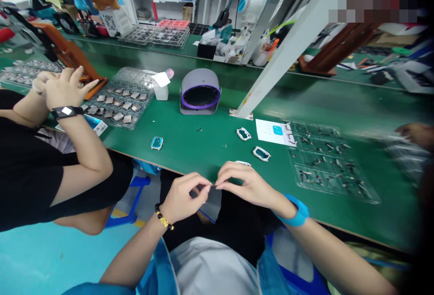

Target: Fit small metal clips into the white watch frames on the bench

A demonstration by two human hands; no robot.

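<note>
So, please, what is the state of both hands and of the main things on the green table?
Left hand: pinched on a small part
Right hand: pinched on the same part
Lone watch-shaped frame: lying flat
Grey fan: upright; cannot tell if running
White sheet: lying flat, printed
Clear tray at right: open, holding small dark pieces

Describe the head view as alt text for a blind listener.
A person's left hand and right hand pinch a tiny part near a green workbench's edge. Small rounded frames lie beyond, a clear parts tray at right, a co-worker at left.
</note>
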